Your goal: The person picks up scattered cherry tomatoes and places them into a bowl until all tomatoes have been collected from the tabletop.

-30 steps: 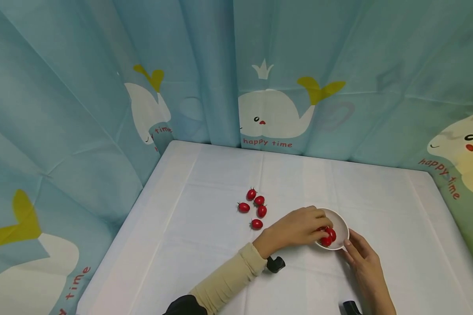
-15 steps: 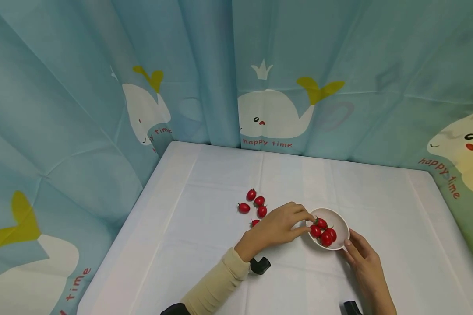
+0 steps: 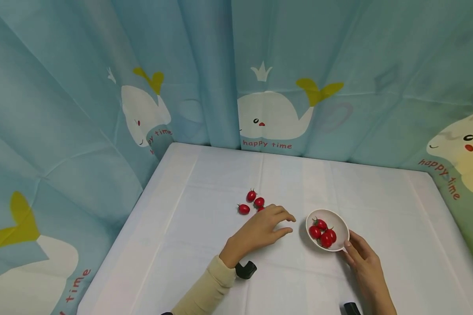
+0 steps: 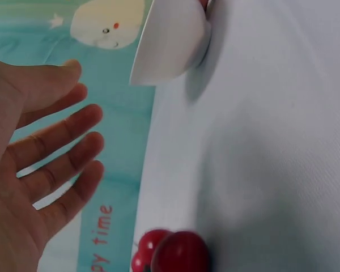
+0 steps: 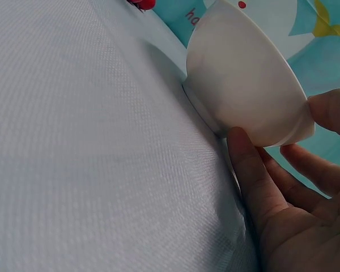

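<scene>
In the head view, taking the bowl (image 3: 338,222) as the centre of our clock and twelve towards the far edge of the white table (image 3: 378,192), we found the right hand (image 3: 365,259) at four o'clock. Its thumb lay at the rim and its fingers bent against the outer wall, so it had hold of the bowl, probably to keep it from sliding. The bowl stood on the table, its opening upward, and we counted four red tomatoes (image 3: 326,239) inside, gathered towards seven o'clock, perhaps because its curved wall had let them settle together.

The left hand (image 3: 260,227) was at nine o'clock, apart from the bowl. We saw nothing in it: its fingers were spread and gently bent, the thumb apart, leaving room for a small thing. Loose tomatoes (image 3: 243,209) lay clustered near ten o'clock, within that hand's easy reach, we judged; it partly hid one, so we could not tell their full number.
</scene>
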Demonstrator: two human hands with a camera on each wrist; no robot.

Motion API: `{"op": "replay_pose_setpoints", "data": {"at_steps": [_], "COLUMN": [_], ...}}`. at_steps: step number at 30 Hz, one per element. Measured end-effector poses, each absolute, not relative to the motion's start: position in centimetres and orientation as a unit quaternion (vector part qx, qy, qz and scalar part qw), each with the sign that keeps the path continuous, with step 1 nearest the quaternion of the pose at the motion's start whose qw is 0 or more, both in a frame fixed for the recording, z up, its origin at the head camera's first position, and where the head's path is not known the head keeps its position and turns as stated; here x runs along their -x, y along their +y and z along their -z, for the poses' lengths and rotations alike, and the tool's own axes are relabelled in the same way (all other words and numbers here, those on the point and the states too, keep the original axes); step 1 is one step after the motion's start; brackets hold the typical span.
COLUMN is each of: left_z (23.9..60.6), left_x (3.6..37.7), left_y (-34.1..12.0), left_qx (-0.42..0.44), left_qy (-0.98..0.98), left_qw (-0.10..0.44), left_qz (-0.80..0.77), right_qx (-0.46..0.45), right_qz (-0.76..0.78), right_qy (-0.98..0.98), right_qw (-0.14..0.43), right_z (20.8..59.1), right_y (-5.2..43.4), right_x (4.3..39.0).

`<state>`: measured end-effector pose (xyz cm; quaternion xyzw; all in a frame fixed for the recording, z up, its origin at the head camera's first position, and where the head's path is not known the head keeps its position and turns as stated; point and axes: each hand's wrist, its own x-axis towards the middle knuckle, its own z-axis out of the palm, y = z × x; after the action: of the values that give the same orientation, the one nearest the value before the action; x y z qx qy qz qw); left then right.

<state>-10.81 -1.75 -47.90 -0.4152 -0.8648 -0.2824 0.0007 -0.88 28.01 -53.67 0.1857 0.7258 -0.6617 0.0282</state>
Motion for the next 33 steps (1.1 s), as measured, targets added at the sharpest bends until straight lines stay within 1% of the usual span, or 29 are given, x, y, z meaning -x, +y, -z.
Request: {"op": "replay_pose_setpoints", "data": {"at_steps": [5,11,19,33], "left_z": [48.0,48.6,49.2,50.4], "left_x": [10.7,10.2,9.5,8.8], "left_y": [-3.3,-5.1,-6.9,-8.4], "left_qx": [0.393,0.346,0.292,0.271], "left_qy": [-0.875,-0.893,-0.912,-0.918], "left_qw": [-0.005,-0.008,-0.035,-0.045], "left_qz": [0.284,0.288,0.285,0.285], "right_qx": [-0.193,-0.191,-0.204,-0.193], "right_qz": [0.655,0.658,0.641,0.647], "right_qy": [0.729,0.728,0.739,0.736], "right_qw": [0.033,0.031,0.039,0.041], "right_z": [53.7,53.6,53.7,53.5], "right_y": [28.0,28.0,27.8,27.9], "right_x": [0.9,0.9,1.2,0.9]}}
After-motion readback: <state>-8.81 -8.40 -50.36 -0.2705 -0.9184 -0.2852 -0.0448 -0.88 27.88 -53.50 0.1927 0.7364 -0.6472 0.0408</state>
